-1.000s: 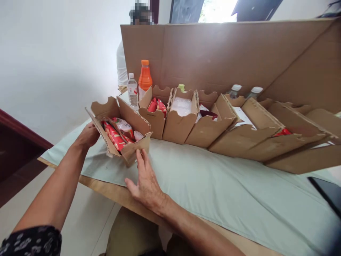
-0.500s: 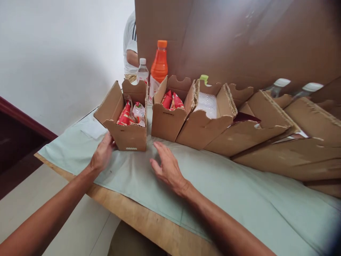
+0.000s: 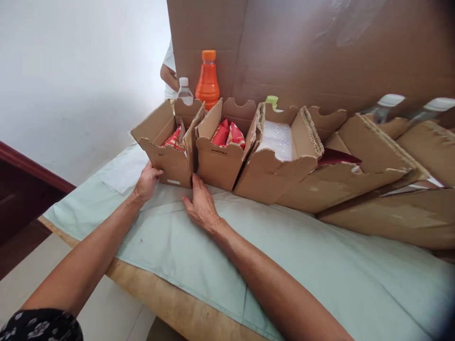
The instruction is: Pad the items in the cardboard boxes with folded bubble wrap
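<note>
A cardboard box (image 3: 167, 163) with an open top stands at the left end of a row, with red snack packets (image 3: 175, 138) inside. My left hand (image 3: 146, 183) grips its lower left corner, thumb on the front and the other fingers hidden along the side. At the lower right corner, my right hand (image 3: 202, 204) touches the box with stretched fingers, the tips beside the gap to the neighbouring box. That second box (image 3: 216, 166) also contains red packets (image 3: 227, 133).
Farther right, one box (image 3: 270, 175) holds bubble wrap (image 3: 277, 140), then more boxes follow. Behind stand an orange bottle (image 3: 208, 85), a clear bottle (image 3: 184, 92) and a tall cardboard panel (image 3: 284, 52). A green cloth (image 3: 170, 237) covers the table. Another person's arm (image 3: 168, 76) shows behind.
The leftmost box has shifted back and right, up close to its neighbour. My right hand has moved left and now touches its right corner; my left hand stays on it.
</note>
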### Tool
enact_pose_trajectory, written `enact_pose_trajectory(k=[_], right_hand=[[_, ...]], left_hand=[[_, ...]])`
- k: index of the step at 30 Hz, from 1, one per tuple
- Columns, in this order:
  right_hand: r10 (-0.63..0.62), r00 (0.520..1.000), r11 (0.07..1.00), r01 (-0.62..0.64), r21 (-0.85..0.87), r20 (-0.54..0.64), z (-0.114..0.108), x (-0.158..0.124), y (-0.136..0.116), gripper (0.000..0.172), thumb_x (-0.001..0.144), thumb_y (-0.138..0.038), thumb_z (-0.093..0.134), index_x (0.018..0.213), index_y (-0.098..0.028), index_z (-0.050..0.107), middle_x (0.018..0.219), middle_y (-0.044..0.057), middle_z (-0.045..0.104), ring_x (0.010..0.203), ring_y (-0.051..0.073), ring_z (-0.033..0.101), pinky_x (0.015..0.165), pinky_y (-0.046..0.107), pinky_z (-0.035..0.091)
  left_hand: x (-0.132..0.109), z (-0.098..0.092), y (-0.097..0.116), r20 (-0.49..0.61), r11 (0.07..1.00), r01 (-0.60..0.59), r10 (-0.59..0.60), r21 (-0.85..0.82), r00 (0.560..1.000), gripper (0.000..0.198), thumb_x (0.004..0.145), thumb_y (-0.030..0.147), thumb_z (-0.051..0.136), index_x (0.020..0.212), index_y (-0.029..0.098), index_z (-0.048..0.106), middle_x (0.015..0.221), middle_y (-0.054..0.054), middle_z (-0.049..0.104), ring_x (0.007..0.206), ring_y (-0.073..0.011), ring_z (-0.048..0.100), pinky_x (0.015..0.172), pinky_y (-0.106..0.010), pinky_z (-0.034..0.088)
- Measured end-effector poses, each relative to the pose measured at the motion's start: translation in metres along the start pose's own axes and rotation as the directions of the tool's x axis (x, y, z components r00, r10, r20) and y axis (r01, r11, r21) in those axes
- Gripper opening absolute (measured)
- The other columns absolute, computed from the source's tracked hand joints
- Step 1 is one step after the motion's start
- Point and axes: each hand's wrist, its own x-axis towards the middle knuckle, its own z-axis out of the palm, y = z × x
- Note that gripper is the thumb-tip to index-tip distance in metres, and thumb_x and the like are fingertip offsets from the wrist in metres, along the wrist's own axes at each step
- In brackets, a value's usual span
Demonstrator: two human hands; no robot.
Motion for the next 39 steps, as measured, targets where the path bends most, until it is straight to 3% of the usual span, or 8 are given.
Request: enact_pose_trajectory(k=[8,13,16,21,24,27,31,39], right_hand=[[-0.015,1.0,1.0,0.015,-0.022,-0.006,0.004,0.003,0.005,0.087,0.083,-0.024,0.064,0.162,-0.004,0.033,0.166,0.026,0.039,0.154,0.035,0.04,0.123,0.052,0.038],[-0.046,0.994,0.997,0.039,-0.064,-0.1,-0.005,-0.008,0.0,0.063,0.088,-0.017,0.055,0.15,-0.011,0.053,0.154,0.021,0.056,0.141,0.032,0.054,0.114,0.05,0.045],[-0.155,0.972,0.983,0.134,-0.126,-0.176,-0.037,-0.022,-0.018,0.041,0.095,-0.017,0.051,0.132,-0.02,0.068,0.147,0.014,0.063,0.133,0.03,0.058,0.109,0.048,0.044],[-0.423,0.815,0.822,0.162,-0.546,-0.396,-0.121,-0.022,-0.06,0.043,0.099,-0.022,0.055,0.141,-0.018,0.062,0.147,0.015,0.062,0.134,0.034,0.053,0.11,0.05,0.04],[-0.31,0.918,0.724,0.058,-0.688,-0.249,-0.153,0.0,-0.078,0.049,0.091,-0.022,0.066,0.138,-0.008,0.061,0.132,0.022,0.069,0.12,0.037,0.061,0.099,0.047,0.047],[-0.109,0.993,0.658,0.031,-0.753,-0.054,-0.162,0.028,-0.088,0.031,0.091,-0.022,0.065,0.12,-0.011,0.07,0.113,0.019,0.076,0.107,0.034,0.069,0.084,0.039,0.05],[0.025,0.995,0.637,0.059,-0.769,0.097,-0.16,0.052,-0.088,0.026,0.091,-0.016,0.061,0.111,-0.017,0.077,0.111,0.015,0.079,0.102,0.03,0.073,0.07,0.032,0.045],[-0.033,0.98,0.608,0.176,-0.774,0.197,-0.15,0.053,-0.09,0.029,0.092,-0.015,0.06,0.111,-0.022,0.081,0.105,0.01,0.081,0.103,0.028,0.073,0.069,0.032,0.039]], left_hand=[[-0.001,0.006,-0.021,-0.067,0.991,-0.093,0.1,0.099,0.993,0.052,0.075,0.035,0.06,0.125,0.022,0.064,0.13,-0.006,0.072,0.132,-0.0303,0.059,0.119,-0.046,0.043],[-0.012,0.009,-0.022,-0.056,0.971,-0.114,0.128,0.209,0.99,0.043,0.089,0.044,0.064,0.124,0.019,0.063,0.128,-0.008,0.071,0.127,-0.0276,0.06,0.118,-0.043,0.041],[-0.013,0.009,-0.021,-0.046,0.966,-0.115,0.129,0.231,0.991,0.044,0.09,0.047,0.066,0.123,0.018,0.063,0.121,-0.008,0.071,0.121,-0.0273,0.062,0.113,-0.043,0.046],[-0.01,0.01,-0.022,-0.013,0.975,-0.135,0.139,0.175,0.99,0.047,0.083,0.043,0.072,0.122,0.02,0.06,0.124,-0.009,0.071,0.121,-0.0278,0.065,0.11,-0.044,0.05],[-0.008,0.012,-0.024,0.0,0.98,-0.151,0.152,0.127,0.988,0.057,0.077,0.039,0.076,0.128,0.021,0.056,0.128,-0.01,0.07,0.124,-0.0289,0.065,0.111,-0.047,0.051],[-0.007,0.013,-0.026,0.006,0.983,-0.157,0.157,0.098,0.988,0.065,0.072,0.037,0.078,0.131,0.021,0.054,0.129,-0.01,0.069,0.124,-0.0296,0.065,0.111,-0.048,0.051],[-0.005,0.012,-0.028,0.005,0.984,-0.153,0.153,0.089,0.988,0.073,0.069,0.035,0.08,0.136,0.021,0.053,0.131,-0.011,0.068,0.124,-0.0302,0.065,0.11,-0.048,0.052],[-0.011,0.013,-0.024,-0.038,0.988,-0.124,0.128,0.088,0.991,0.074,0.072,0.035,0.077,0.141,0.024,0.054,0.128,-0.009,0.069,0.114,-0.0275,0.068,0.098,-0.043,0.057]])
